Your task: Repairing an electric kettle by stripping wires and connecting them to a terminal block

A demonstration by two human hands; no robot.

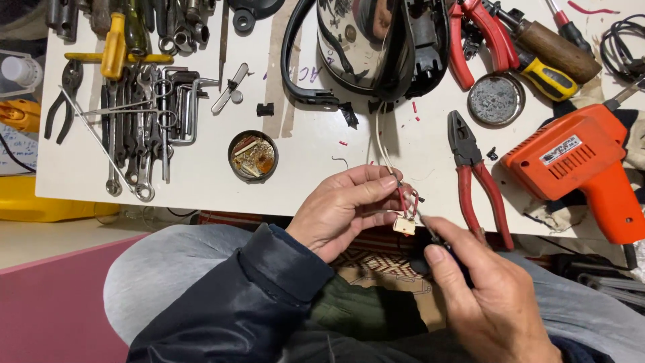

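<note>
My left hand (pixel 346 208) pinches a small cream connector block (pixel 404 225) with red and white wires (pixel 384 151) that run up to a car side mirror housing (pixel 376 47) lying on the white table (pixel 195 175). My right hand (pixel 487 296) grips a thin dark-handled tool (pixel 437 238), whose tip touches the connector. Both hands hover over my lap at the table's front edge.
Red-handled pliers (pixel 474 171) lie right of the hands, an orange soldering gun (pixel 581 161) beyond them. A round tin of paste (pixel 252 156) sits left. Wrenches and hex keys (pixel 144 124) fill the table's left side. More pliers, screwdrivers and a flat tin (pixel 496 99) lie at the back right.
</note>
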